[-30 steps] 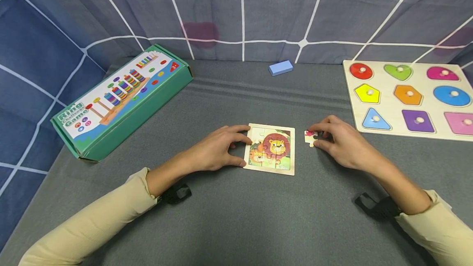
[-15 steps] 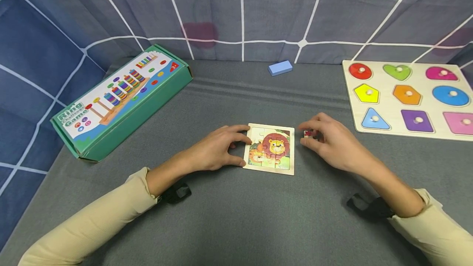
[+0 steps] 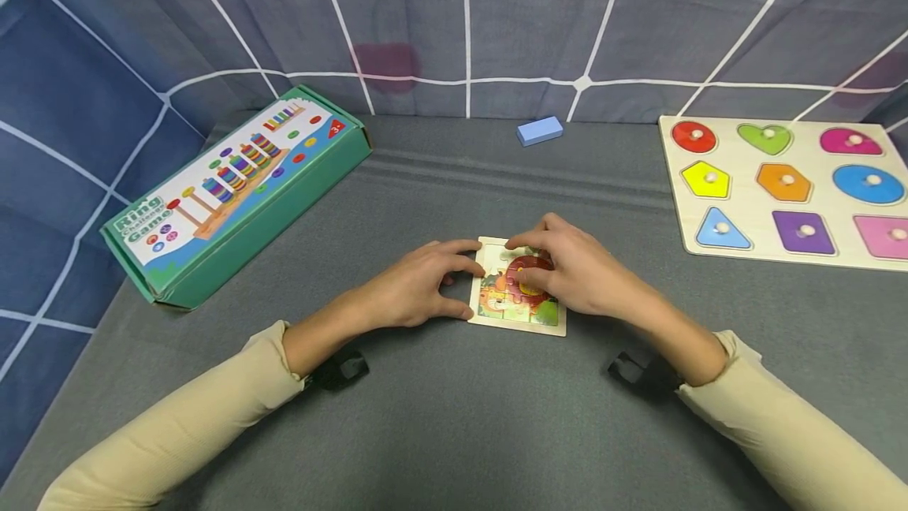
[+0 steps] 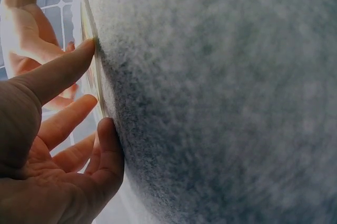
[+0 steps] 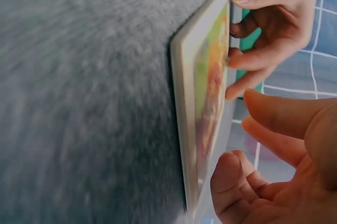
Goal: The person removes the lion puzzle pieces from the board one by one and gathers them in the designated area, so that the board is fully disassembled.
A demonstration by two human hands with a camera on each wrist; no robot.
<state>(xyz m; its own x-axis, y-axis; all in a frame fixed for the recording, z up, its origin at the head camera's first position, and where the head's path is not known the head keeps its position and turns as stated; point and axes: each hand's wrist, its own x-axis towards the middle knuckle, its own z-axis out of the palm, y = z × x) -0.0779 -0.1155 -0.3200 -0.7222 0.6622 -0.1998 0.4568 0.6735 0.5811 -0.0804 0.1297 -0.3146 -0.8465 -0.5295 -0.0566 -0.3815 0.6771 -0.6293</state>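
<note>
My left hand (image 3: 414, 284) rests at the left edge of a small wooden jigsaw puzzle (image 3: 516, 329) with a lion picture, steadying the frame with thumb and fingertips. The same frame (image 5: 184, 87) lies flat on the grey cloth in the right wrist view. Above the puzzle's upper right part, my right hand (image 3: 582, 266) has thumb and index finger bent towards each other in a pinch. The small jigsaw piece it carried is hidden by the fingers, and no piece lies on the cloth to the right of the frame.
A green ring game box (image 3: 241, 195) stands at the left. Against the back curtain (image 3: 525, 22) lies a blue block (image 3: 540, 131). A wooden shape board (image 3: 759, 231) with knobbed pieces is at the right.
My right hand has moved left with the jigsaw piece, from the cloth beside the frame to over the puzzle. The left hand has stayed at the frame's edge.
</note>
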